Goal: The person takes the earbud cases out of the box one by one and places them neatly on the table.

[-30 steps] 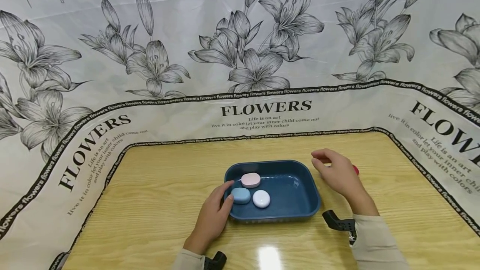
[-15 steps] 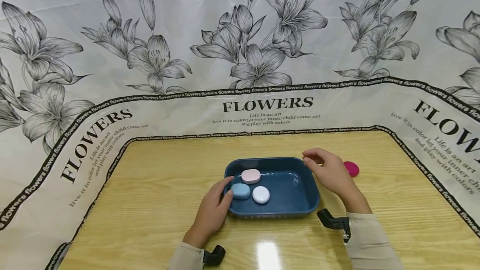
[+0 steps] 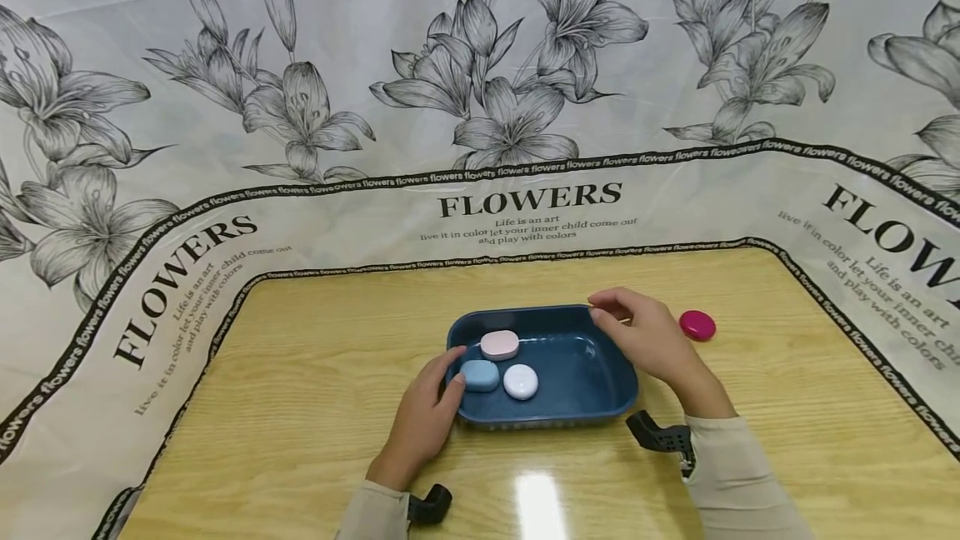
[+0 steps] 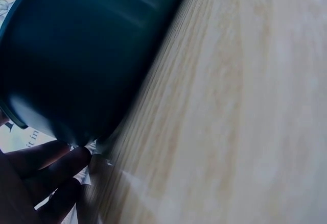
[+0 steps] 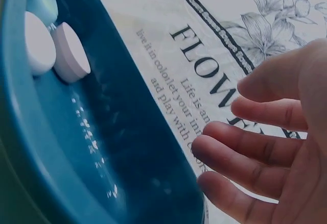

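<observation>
A dark blue plastic tub (image 3: pixel 573 377) sits on the table. Inside lie a pale pink oval bar (image 3: pixel 499 345), a light blue rounded bar (image 3: pixel 480 375) and a round white piece (image 3: pixel 521 382), all smooth and soap-like. My left hand (image 3: pixel 422 415) holds the tub's left end, with thumb and index finger at the rim. Its other fingers (image 4: pixel 61 175) lie against the outer wall in the left wrist view. My right hand (image 3: pixel 651 336) hovers at the back right corner, its fingers loosely bent with nothing between them; fingertips (image 5: pixel 204 178) come close to the rim.
A round magenta piece (image 3: pixel 697 325) lies on the wooden table (image 3: pixel 300 390), right of my right hand. Behind and around the table hangs a white flower-printed cloth (image 3: pixel 525 223). Light glares off the table in front of the tub.
My right hand has moved left from beside the magenta piece to the tub's back right corner, uncovering that piece. The left hand has stayed at the tub's left end.
</observation>
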Available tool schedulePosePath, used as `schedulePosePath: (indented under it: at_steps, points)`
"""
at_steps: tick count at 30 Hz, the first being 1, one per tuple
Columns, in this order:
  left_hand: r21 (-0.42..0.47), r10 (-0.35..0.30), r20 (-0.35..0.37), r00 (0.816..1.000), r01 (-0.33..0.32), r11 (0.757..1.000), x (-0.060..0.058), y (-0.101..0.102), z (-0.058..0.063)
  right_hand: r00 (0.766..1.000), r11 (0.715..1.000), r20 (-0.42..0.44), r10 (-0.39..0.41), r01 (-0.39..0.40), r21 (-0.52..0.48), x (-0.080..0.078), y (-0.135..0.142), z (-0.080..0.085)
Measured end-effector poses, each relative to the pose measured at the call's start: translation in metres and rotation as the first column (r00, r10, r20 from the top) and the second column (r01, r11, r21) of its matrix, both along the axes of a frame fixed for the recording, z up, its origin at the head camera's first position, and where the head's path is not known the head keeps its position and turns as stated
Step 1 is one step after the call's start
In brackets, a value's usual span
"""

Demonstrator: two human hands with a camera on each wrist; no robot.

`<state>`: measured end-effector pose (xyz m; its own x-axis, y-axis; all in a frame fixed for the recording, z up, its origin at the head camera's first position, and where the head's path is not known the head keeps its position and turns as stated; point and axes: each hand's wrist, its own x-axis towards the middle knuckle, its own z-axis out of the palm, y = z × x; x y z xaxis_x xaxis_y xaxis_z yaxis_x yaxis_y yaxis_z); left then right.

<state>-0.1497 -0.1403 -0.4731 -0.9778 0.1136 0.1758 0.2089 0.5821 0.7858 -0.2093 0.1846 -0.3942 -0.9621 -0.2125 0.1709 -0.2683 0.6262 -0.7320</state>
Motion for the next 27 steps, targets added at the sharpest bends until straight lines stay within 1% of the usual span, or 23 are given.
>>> schedulePosePath:
  at_steps: [5,12,19,27]
  points:
    - [0.0,-0.017,-0.012,1.0,0.017,1.0,-0.001,-0.001,0.0,0.999,0.999,0.007,0.039,-0.039,0.005,0.002,-0.008,-0.002]
    - [0.001,-0.016,0.01,1.0,0.016,1.0,0.005,-0.004,0.0,0.994,0.995,0.045,0.101,-0.101,-0.003,0.006,-0.015,-0.01]
    - [0.004,-0.008,0.008,1.0,0.008,1.0,0.004,-0.002,-0.001,0.982,0.985,0.073,0.171,-0.172,0.003,0.005,-0.019,-0.006]
    - [0.001,-0.01,-0.003,1.0,0.01,1.0,0.0,0.0,0.0,0.978,0.98,0.072,0.196,-0.199,0.027,0.002,-0.024,-0.004]
